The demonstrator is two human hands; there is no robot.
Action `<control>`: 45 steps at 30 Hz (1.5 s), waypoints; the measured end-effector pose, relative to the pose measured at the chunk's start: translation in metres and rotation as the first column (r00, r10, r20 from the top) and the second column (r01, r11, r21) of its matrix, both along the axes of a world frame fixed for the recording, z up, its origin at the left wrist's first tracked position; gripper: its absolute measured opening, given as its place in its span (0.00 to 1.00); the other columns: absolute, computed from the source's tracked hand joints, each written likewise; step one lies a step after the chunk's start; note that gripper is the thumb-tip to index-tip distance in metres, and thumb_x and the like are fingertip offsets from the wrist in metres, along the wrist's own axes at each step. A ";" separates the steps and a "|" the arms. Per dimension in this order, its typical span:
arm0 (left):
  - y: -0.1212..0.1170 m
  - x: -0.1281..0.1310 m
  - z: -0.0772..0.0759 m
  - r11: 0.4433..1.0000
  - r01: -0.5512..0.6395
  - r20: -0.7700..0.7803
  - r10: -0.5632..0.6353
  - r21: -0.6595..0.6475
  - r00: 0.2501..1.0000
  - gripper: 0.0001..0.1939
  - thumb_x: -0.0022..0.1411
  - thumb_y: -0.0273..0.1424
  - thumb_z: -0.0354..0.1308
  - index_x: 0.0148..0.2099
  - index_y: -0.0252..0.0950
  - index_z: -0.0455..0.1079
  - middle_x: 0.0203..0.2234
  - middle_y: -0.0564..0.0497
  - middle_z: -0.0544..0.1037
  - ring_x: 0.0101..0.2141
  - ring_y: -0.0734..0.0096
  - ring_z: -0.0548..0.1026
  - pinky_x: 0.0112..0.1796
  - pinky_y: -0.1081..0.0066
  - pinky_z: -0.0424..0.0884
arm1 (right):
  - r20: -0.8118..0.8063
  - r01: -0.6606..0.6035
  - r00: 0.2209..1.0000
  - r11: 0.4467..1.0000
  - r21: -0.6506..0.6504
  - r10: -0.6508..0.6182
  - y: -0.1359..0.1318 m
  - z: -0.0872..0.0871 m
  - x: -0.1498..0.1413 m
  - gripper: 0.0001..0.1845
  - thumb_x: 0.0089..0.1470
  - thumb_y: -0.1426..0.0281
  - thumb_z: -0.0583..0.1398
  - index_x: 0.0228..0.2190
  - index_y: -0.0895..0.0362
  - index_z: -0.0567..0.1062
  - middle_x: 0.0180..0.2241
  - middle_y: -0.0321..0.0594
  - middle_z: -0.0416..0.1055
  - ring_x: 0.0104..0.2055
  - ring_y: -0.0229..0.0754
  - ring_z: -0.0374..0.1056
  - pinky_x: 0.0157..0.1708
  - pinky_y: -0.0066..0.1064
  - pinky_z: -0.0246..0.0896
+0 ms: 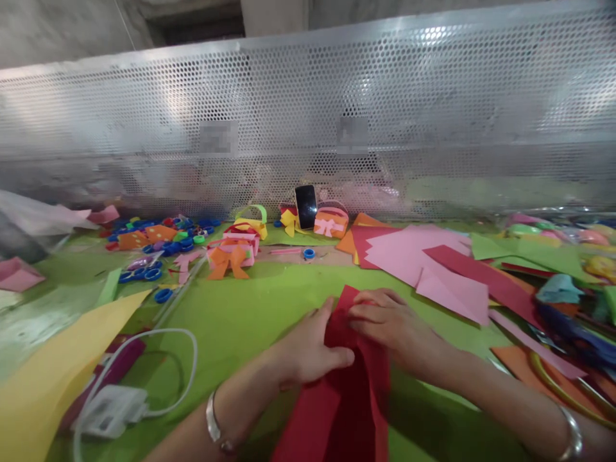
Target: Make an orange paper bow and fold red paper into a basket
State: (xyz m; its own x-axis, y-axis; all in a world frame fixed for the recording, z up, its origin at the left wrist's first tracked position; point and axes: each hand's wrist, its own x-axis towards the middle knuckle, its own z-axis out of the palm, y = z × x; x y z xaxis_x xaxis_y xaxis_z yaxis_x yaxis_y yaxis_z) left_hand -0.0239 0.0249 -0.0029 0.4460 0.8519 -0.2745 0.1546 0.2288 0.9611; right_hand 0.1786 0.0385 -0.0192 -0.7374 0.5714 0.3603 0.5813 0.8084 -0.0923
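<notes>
A red sheet of folded paper (332,417) stands partly open on the green work surface, its near end cut off by the bottom edge of the view. My left hand (317,350) grips its left side near the far end, with the thumb reaching over onto the paper. From the right, my right hand (385,321) presses bent fingers on the paper's far end and right flap. Both hands are closed on this same piece. The fingertips on the far side of the paper are hidden.
Small paper bags (233,250) and a propped phone (306,206) stand at the back. Pink sheets (414,253) lie right, with blue-handled scissors (577,337) beyond. A white charger (113,409) with its cable and a yellow sheet (62,366) are left. A perforated metal panel (289,115) rises behind.
</notes>
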 end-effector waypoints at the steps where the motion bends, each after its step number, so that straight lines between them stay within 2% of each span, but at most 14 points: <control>1: -0.001 0.001 0.000 0.999 0.008 -0.023 -0.007 0.044 1.000 0.41 0.46 0.28 0.64 0.62 0.37 0.57 0.55 0.42 0.67 0.50 0.57 0.68 0.46 0.67 0.65 | 0.006 0.006 1.000 1.000 -0.014 -0.006 0.001 -0.001 0.000 0.14 0.54 0.81 0.54 0.37 0.54 0.76 0.41 0.38 0.76 0.52 0.46 0.62 0.49 0.40 0.53; 4: -0.002 0.005 0.002 0.975 0.040 -0.131 -0.012 0.219 0.991 0.28 0.51 0.29 0.60 0.56 0.37 0.66 0.51 0.45 0.72 0.49 0.59 0.69 0.48 0.66 0.64 | 0.023 0.023 0.999 0.998 -0.056 -0.022 0.002 -0.002 -0.002 0.12 0.54 0.79 0.57 0.36 0.54 0.76 0.40 0.38 0.76 0.52 0.47 0.62 0.49 0.40 0.51; 7: 0.002 0.008 0.003 0.948 0.098 -0.299 -0.003 0.302 0.954 0.13 0.59 0.33 0.53 0.43 0.34 0.74 0.42 0.45 0.75 0.45 0.60 0.71 0.48 0.66 0.64 | 0.040 0.018 0.999 0.996 -0.087 -0.014 0.003 -0.005 -0.002 0.11 0.53 0.78 0.59 0.37 0.53 0.76 0.41 0.37 0.76 0.52 0.47 0.62 0.49 0.41 0.50; 10: 0.007 0.006 0.005 0.926 0.149 -0.442 0.022 0.347 0.897 0.15 0.63 0.33 0.48 0.33 0.34 0.75 0.39 0.44 0.75 0.45 0.58 0.70 0.48 0.65 0.62 | 0.049 0.013 0.999 0.994 -0.108 -0.008 0.003 -0.008 -0.001 0.11 0.54 0.77 0.59 0.36 0.51 0.77 0.42 0.35 0.76 0.53 0.47 0.62 0.50 0.41 0.48; 14: 0.014 -0.002 0.008 0.896 0.188 -0.506 0.046 0.403 0.861 0.15 0.60 0.35 0.53 0.28 0.38 0.77 0.40 0.44 0.73 0.49 0.54 0.67 0.51 0.63 0.57 | 0.062 -0.006 0.998 0.993 -0.115 0.013 0.006 -0.011 0.000 0.11 0.56 0.76 0.58 0.36 0.51 0.77 0.42 0.33 0.76 0.52 0.47 0.62 0.48 0.40 0.48; 16: 0.016 -0.007 0.007 0.852 0.303 -0.560 -0.014 0.427 0.829 0.16 0.61 0.38 0.52 0.29 0.40 0.79 0.34 0.45 0.73 0.43 0.56 0.68 0.46 0.65 0.58 | 0.068 -0.021 0.997 0.994 -0.109 0.029 0.007 -0.012 0.000 0.11 0.56 0.75 0.58 0.38 0.51 0.77 0.41 0.34 0.76 0.51 0.46 0.62 0.47 0.39 0.48; 19: 0.020 -0.013 0.002 0.758 0.452 -0.618 -0.083 0.471 0.782 0.21 0.65 0.41 0.49 0.30 0.41 0.80 0.25 0.48 0.68 0.33 0.62 0.67 0.38 0.68 0.58 | 0.074 -0.047 0.996 0.995 -0.090 0.054 0.006 -0.012 0.001 0.11 0.55 0.73 0.59 0.39 0.49 0.77 0.39 0.35 0.75 0.47 0.44 0.62 0.44 0.37 0.49; 22: 0.023 -0.017 -0.004 0.683 0.508 -0.652 -0.062 0.525 0.756 0.25 0.65 0.44 0.47 0.24 0.39 0.77 0.22 0.50 0.66 0.28 0.67 0.63 0.34 0.69 0.55 | 0.081 -0.048 0.995 0.997 -0.060 0.053 0.004 -0.012 0.000 0.09 0.57 0.72 0.58 0.36 0.48 0.78 0.38 0.38 0.71 0.44 0.45 0.60 0.43 0.37 0.48; 26: 0.023 -0.018 -0.005 0.613 0.634 -0.774 -0.056 0.473 0.631 0.29 0.66 0.47 0.43 0.25 0.37 0.75 0.23 0.50 0.66 0.28 0.68 0.63 0.32 0.68 0.54 | 0.111 -0.027 0.993 0.999 -0.025 0.030 0.006 -0.012 0.002 0.08 0.57 0.68 0.59 0.35 0.43 0.78 0.33 0.38 0.67 0.40 0.46 0.57 0.43 0.40 0.45; 30: 0.021 -0.016 -0.001 0.588 0.688 -0.828 -0.054 0.425 0.558 0.28 0.68 0.45 0.42 0.26 0.37 0.75 0.25 0.51 0.67 0.29 0.69 0.63 0.32 0.68 0.55 | 0.157 0.021 0.987 1.000 0.007 -0.021 0.018 -0.010 0.013 0.15 0.55 0.71 0.61 0.39 0.37 0.77 0.33 0.38 0.66 0.39 0.46 0.55 0.43 0.41 0.43; 36: 0.017 -0.014 0.003 0.594 0.695 -0.843 -0.050 0.406 0.536 0.28 0.68 0.45 0.42 0.25 0.36 0.72 0.26 0.52 0.68 0.32 0.69 0.64 0.34 0.69 0.57 | 0.164 0.167 0.970 0.982 0.089 -0.180 0.035 -0.009 0.028 0.15 0.58 0.74 0.57 0.38 0.45 0.80 0.29 0.42 0.65 0.39 0.47 0.54 0.40 0.40 0.44; 38: 0.017 -0.013 0.004 0.593 0.690 -0.843 -0.032 0.416 0.536 0.28 0.68 0.45 0.42 0.26 0.36 0.73 0.27 0.51 0.69 0.32 0.69 0.65 0.34 0.68 0.57 | 0.164 0.167 0.969 0.980 0.112 -0.184 0.031 -0.010 0.023 0.13 0.58 0.74 0.57 0.36 0.47 0.80 0.31 0.42 0.66 0.40 0.48 0.55 0.42 0.41 0.44; 43: 0.015 -0.011 0.007 0.581 0.711 -0.861 -0.034 0.397 0.508 0.26 0.68 0.43 0.42 0.27 0.37 0.75 0.27 0.51 0.69 0.32 0.69 0.65 0.34 0.67 0.58 | 0.173 0.068 0.981 0.990 0.127 -0.090 0.014 -0.014 0.007 0.10 0.59 0.65 0.58 0.29 0.47 0.79 0.31 0.37 0.67 0.39 0.44 0.56 0.43 0.38 0.44; 45: 0.015 -0.010 0.008 0.586 0.707 -0.860 -0.033 0.396 0.509 0.26 0.68 0.43 0.43 0.26 0.36 0.74 0.27 0.51 0.69 0.32 0.69 0.65 0.34 0.68 0.58 | 0.167 0.090 0.979 0.986 0.140 -0.113 0.019 -0.017 0.010 0.10 0.59 0.65 0.57 0.31 0.46 0.79 0.30 0.38 0.67 0.38 0.44 0.56 0.43 0.39 0.44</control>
State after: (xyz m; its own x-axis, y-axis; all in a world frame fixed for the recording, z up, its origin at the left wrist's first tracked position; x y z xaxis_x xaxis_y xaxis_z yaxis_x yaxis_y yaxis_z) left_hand -0.0341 0.0396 0.0049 0.6944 0.7069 -0.1346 0.7125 -0.6492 0.2662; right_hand 0.1884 0.0573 -0.0362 -0.7359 0.6029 0.3081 0.6588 0.7426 0.1203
